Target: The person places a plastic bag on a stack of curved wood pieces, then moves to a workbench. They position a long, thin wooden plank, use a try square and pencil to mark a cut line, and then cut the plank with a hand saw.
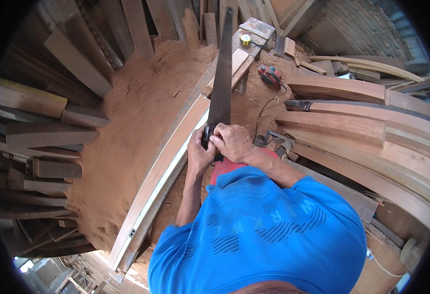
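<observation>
A hand saw (pixel 221 85) points away from me, its long dark blade rising toward the far edge and its black handle close to my body. My left hand (pixel 201 151) is closed round the left side of the handle. From the right, my right hand (pixel 233 142) closes on the handle near the base of the blade, fingers bent and thumb close to my left hand. The hands partly hide the handle. Beside and beneath them runs a long wooden board (pixel 176 139) with a white strip along its edge, lying on a narrow bench.
A shorter wood piece (pixel 239 63) and a yellow tape measure (pixel 245 39) lie farther along the bench. A red corded power tool (pixel 270 76) rests on the sawdust (pixel 136 112) to the right. Stacked timber beams (pixel 337 126) stand at right; upright planks (pixel 80 63) line the left.
</observation>
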The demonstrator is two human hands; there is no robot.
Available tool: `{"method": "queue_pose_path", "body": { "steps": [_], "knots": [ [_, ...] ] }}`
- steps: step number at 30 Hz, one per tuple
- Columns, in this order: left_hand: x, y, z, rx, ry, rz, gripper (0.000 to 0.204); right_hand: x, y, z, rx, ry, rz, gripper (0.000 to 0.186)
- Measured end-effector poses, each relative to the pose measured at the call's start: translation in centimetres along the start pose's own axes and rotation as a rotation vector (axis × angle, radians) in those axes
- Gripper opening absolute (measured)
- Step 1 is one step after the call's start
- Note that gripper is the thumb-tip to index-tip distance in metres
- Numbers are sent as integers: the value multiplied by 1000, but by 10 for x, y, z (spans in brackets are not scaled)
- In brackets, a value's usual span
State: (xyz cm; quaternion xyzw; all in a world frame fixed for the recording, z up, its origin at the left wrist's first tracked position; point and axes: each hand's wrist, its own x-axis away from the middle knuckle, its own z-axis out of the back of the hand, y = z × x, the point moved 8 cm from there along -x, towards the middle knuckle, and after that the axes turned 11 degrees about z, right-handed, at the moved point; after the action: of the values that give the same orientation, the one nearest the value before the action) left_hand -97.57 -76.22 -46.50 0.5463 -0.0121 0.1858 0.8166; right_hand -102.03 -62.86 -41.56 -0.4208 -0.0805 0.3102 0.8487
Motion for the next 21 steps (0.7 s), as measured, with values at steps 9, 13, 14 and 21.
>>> {"method": "queue_pose_path", "body": {
  "steps": [9, 13, 14, 21],
  "knots": [
    [19, -26, -25, 13, -121, 148, 44, 27, 25, -19, 121, -8, -58, 20],
    [27, -53, -48, 36, -185, 297, 33, 33, 53, -33, 112, -51, -128, 22],
    [29, -58, -53, -81, -215, 279, 31, 36, 60, -36, 109, -53, -143, 22],
    [29, -80, -95, -232, -358, 326, 29, 74, 109, -44, 15, -61, -351, 25]
  ]
}}
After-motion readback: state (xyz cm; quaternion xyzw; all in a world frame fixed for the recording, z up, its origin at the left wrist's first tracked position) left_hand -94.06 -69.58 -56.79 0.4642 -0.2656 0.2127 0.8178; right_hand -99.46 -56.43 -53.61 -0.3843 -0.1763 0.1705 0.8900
